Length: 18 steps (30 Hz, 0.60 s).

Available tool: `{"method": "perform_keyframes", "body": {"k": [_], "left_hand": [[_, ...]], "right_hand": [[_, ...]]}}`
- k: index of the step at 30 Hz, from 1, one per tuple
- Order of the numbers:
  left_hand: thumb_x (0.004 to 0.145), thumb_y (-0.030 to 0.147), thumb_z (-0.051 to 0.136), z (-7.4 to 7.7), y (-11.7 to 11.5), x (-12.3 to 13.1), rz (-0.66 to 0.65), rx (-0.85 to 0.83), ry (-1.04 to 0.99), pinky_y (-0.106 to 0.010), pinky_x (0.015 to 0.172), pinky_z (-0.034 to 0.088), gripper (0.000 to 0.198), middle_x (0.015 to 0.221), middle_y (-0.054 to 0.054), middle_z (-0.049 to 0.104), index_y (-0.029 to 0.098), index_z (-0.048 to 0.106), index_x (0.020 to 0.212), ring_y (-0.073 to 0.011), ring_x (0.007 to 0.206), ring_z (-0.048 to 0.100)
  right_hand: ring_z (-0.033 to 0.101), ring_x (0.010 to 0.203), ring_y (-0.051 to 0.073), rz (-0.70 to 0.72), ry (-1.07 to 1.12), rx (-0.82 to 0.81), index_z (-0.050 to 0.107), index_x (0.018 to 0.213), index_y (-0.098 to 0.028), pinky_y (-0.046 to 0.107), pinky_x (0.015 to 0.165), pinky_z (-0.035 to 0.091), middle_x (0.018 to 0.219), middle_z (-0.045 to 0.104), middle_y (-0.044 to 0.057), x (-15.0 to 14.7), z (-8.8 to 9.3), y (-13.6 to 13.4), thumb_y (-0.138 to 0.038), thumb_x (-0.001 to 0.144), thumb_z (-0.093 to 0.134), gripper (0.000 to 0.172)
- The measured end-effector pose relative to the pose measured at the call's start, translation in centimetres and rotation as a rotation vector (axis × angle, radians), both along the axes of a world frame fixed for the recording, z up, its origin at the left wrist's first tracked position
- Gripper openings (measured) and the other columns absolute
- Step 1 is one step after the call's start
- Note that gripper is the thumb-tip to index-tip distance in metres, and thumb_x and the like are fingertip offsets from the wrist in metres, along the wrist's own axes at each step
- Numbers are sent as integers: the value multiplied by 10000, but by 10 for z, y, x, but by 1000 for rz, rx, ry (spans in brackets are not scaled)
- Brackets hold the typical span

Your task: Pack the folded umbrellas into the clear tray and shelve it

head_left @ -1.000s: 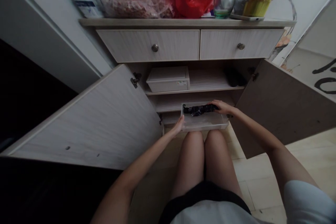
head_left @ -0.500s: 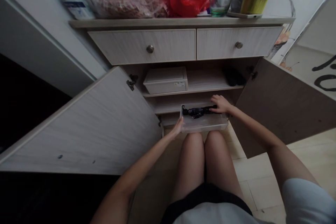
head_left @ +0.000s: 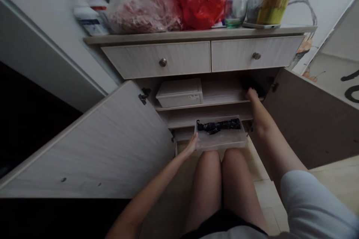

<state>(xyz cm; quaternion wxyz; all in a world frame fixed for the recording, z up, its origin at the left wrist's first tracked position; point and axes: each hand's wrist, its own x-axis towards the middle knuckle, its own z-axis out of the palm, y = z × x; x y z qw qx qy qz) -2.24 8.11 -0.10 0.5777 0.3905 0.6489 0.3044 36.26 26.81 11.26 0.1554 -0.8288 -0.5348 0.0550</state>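
clear rectangular plastic tray (head_left: pixel 221 140) sits low at the front of the open cabinet, just above the knees (head_left: pixel 207 166), with a folded black patterned umbrella (head_left: pixel 218 126) lying lengthwise inside it. left hand (head_left: pixel 192 145) is at the tray's near left corner, fingers together and touching the rim; can't tell if it's gripping or only steadying. right hand (head_left: pixel 251 94) is well apart from the tray, reaching up to the middle wooden shelf (head_left: pixel 221 104), fingers curled at a dark soft-looking object (head_left: pixel 249 83). can't tell if they're closed on it.

handling note: keep the left hand low on the rim so the tray stays level and the umbrella doesn't slide. the right forearm should clear the shelf edge.

white lidded box (head_left: pixel 179 93) sits on the same shelf, left of the right hand. both pale wood-grain doors stand open, left door (head_left: pixel 89 145) and right door (head_left: pixel 308 127). dark object is mostly in shadow behind the fingers, so its kind is unclear. what supports the tray is hidden. bags on the counter (head_left: pixel 182 36) above are cut off by the top of the frame.
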Motion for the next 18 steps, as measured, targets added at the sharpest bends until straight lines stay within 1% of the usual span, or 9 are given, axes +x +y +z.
{"method": "perform_keyframes", "body": {"k": [2, 4, 6, 9, 11, 15, 18], "left_hand": [[944, 728, 340, 1, 0, -1, -8, 0, 17, -339, 737, 523, 742, 1185, -138, 661, 242, 401, 1502, -253, 838, 704], [926, 747, 365, 2, -1, -3, -36, 12, 11, -347, 734, 526, 765, 1208, -144, 654, 245, 399, 1502, -266, 864, 705], [896, 774, 394, 4, -3, -5, -54, 21, -5, -348, 728, 526, 810, 1216, -153, 644, 243, 394, 1508, -276, 881, 706], [872, 792, 419, 6, -6, -5, -58, 33, -55, -355, 745, 534, 840, 1178, -152, 642, 238, 410, 1504, -272, 875, 703], [891, 771, 417, 7, -7, -3, -51, 53, -81, -352, 757, 543, 811, 1142, -139, 649, 240, 411, 1503, -259, 883, 695], [963, 686, 373, 12, -11, 0, -39, 65, -61, -307, 717, 555, 679, 1132, -115, 655, 245, 441, 1474, -240, 919, 677], [996, 617, 371, 15, -13, 1, -48, 67, -54, -286, 685, 542, 599, 1151, -112, 651, 223, 479, 1434, -212, 846, 674]], "right_hand": [[569, 1242, 331, -6, -7, 7, 558, 1338, -20, 427, 969, 491, 1309, 558, 285, -1, -5, 2, -74, 931, 437, 428], [537, 1283, 318, -17, -30, 30, 533, 1373, -38, 419, 984, 488, 1360, 525, 284, -2, -8, 1, -49, 931, 398, 463], [516, 1300, 324, -35, -50, 45, 514, 1394, -47, 429, 986, 489, 1381, 505, 288, -3, -10, -1, -79, 942, 415, 465], [504, 1297, 364, -82, -64, 31, 521, 1378, -33, 475, 982, 483, 1386, 483, 316, -3, -12, -5, -181, 934, 528, 468], [512, 1284, 373, -90, -52, 16, 510, 1381, -33, 504, 980, 472, 1369, 494, 328, -2, -14, -9, -232, 919, 580, 508], [572, 1218, 348, -55, -11, 11, 506, 1366, -45, 486, 972, 468, 1296, 572, 294, -1, -15, -21, -216, 901, 583, 502], [597, 1192, 341, -3, 41, 70, 523, 1345, -43, 451, 978, 478, 1282, 599, 267, -3, -14, -36, -242, 896, 598, 497]]}}
